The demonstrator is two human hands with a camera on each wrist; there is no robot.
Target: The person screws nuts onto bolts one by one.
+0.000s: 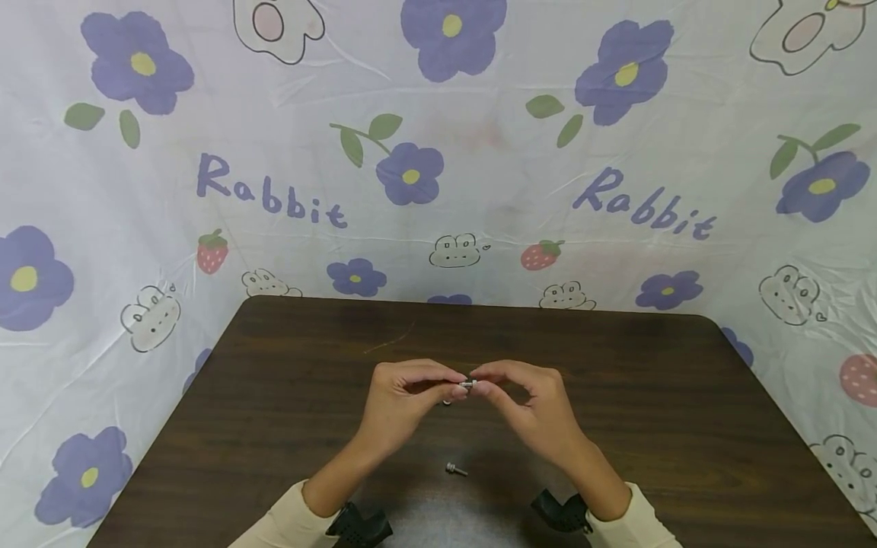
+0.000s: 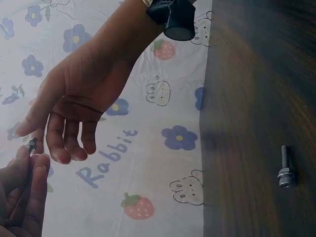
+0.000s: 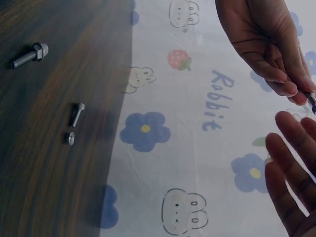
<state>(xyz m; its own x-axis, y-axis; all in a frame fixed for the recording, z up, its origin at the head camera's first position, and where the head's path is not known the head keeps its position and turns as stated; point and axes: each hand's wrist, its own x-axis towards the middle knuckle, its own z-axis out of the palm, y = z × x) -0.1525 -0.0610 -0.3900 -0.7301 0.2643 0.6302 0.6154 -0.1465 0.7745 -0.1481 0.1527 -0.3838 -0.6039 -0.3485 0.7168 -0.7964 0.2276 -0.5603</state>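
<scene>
Just above the dark table, both hands meet at a small metal bolt (image 1: 468,384). My left hand (image 1: 404,396) pinches it between thumb and fingertips. From the other side, my right hand (image 1: 534,403) has its thumb and index fingertip at the opposite end, its other fingers loosely bent. In the left wrist view the tip of the bolt (image 2: 32,143) shows between the fingers; the rest is covered. The right wrist view catches the bolt (image 3: 312,100) at its edge. Nearer the front lies a larger bolt (image 1: 455,469) with a nut by its head.
A small screw (image 3: 77,114) and a small nut or washer (image 3: 70,138) lie on the dark wooden table (image 1: 274,426), mostly behind the left fingers in the head view. A floral rabbit-print cloth (image 1: 493,183) hangs around the back and sides.
</scene>
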